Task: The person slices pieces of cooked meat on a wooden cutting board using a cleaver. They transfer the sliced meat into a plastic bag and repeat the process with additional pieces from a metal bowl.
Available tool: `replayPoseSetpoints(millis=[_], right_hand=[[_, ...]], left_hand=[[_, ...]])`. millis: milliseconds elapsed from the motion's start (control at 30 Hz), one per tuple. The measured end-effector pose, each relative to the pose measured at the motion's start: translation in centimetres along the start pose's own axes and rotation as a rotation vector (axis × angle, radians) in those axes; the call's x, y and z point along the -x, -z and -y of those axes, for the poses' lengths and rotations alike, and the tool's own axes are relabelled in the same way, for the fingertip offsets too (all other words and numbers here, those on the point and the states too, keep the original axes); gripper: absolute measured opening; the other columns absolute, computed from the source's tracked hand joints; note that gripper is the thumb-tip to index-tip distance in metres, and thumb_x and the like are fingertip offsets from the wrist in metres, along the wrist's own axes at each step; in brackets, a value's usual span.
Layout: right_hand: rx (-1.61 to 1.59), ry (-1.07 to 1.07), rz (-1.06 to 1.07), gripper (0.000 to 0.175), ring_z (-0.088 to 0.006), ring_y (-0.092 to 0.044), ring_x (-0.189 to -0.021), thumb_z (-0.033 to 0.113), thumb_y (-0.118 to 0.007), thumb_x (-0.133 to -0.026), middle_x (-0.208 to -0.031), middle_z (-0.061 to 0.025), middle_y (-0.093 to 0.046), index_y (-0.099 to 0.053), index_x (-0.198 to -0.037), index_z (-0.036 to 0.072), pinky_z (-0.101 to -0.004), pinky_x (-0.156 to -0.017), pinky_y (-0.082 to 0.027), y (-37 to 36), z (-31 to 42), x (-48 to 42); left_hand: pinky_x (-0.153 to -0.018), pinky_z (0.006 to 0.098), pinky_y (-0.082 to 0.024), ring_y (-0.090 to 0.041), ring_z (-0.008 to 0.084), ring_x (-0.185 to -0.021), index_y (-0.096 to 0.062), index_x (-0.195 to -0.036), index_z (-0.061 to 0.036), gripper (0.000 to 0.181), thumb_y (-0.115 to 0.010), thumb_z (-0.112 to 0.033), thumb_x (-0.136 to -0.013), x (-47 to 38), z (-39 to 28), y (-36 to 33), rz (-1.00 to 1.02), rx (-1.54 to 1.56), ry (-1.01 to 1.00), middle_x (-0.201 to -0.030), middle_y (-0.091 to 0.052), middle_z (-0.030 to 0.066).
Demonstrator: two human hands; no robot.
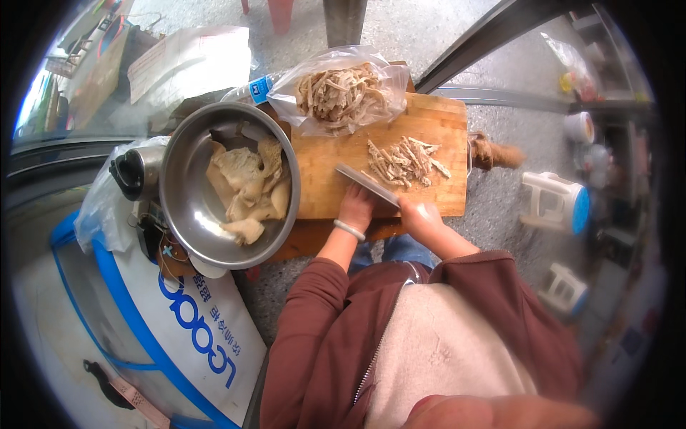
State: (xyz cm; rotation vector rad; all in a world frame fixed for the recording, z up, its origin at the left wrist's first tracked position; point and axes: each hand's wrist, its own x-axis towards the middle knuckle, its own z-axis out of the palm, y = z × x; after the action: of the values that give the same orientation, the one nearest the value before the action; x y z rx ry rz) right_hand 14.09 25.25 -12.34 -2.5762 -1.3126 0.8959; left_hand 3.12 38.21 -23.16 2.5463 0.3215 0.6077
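My right hand [422, 215] grips a cleaver [370, 185] at its near right end, with the blade slanting up to the left over a wooden cutting board [316, 155]. Close against the near side of the blade is my left hand [356, 208], a pale bangle on its wrist. Its fingertips are partly hidden by the cleaver, and whatever lies under them cannot be seen. Just beyond the blade, a loose pile of cut, pale strips [404, 161], apparently tripe, rests on the board. A clear plastic bag [394, 102] holding many similar strips [343, 99] sits at the board's far edge.
Left of the board stands a steel bowl [187, 204] with large tripe-like pieces [241, 171]. A chest freezer [198, 332] lies at lower left, a steel flask [142, 169] beside the bowl. White stools with blue tops [554, 201] stand on the floor at right.
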Motion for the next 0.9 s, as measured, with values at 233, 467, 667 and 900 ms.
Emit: replayPoseSetpoints(millis=[233, 467, 667, 900], right_hand=[[-0.014, 0.074, -0.112, 0.010, -0.0362, -0.061, -0.064, 0.014, -0.052, -0.080, -0.063, -0.0172, -0.060, -0.056, -0.075, 0.006, -0.0484, -0.058, -0.047, 1.8, -1.2, -1.3], [0.091, 0.050, 0.028, 0.008, -0.0364, -0.061, -0.061, 0.010, -0.051, -0.079, -0.061, -0.0189, -0.060, -0.054, -0.084, 0.005, -0.0480, -0.053, -0.047, 2.0, -1.6, 3.5], [0.034, 0.092, -0.076, 0.010, -0.0359, -0.062, -0.063, 0.011, -0.048, -0.081, -0.067, -0.0187, -0.062, -0.055, -0.085, 0.005, -0.0472, -0.055, -0.049, -0.8, 0.8, -1.7], [-0.039, 0.128, -0.119, 0.011, -0.0368, -0.062, -0.062, 0.012, -0.048, -0.082, -0.064, -0.0169, -0.061, -0.057, -0.083, 0.006, -0.0475, -0.055, -0.048, 2.0, -1.7, 0.2]], left_hand=[[-0.087, 0.0426, -0.042, -0.053, 0.0282, -0.101, -0.065, -0.096, -0.0114, 0.025, -0.057, -0.010, -0.072, -0.4, -0.7, 1.5, 0.013, -0.082, -0.039, -0.102, -0.058, 0.0077], [-0.089, 0.0432, -0.040, -0.052, 0.0291, -0.105, -0.064, -0.095, -0.0078, 0.026, -0.055, -0.014, -0.071, 0.2, 0.1, 0.9, -0.001, -0.111, -0.070, -0.103, -0.056, 0.0098], [-0.088, 0.0449, -0.043, -0.055, 0.0308, -0.098, -0.064, -0.094, -0.0072, 0.026, -0.055, -0.010, -0.070, -0.1, 0.0, 1.2, -0.005, -0.069, -0.030, -0.099, -0.059, 0.0109], [-0.086, 0.0420, -0.045, -0.055, 0.0308, -0.100, -0.063, -0.098, -0.0069, 0.028, -0.057, -0.008, -0.071, 0.2, 0.1, 1.4, -0.015, -0.048, -0.021, -0.101, -0.059, 0.0123]])
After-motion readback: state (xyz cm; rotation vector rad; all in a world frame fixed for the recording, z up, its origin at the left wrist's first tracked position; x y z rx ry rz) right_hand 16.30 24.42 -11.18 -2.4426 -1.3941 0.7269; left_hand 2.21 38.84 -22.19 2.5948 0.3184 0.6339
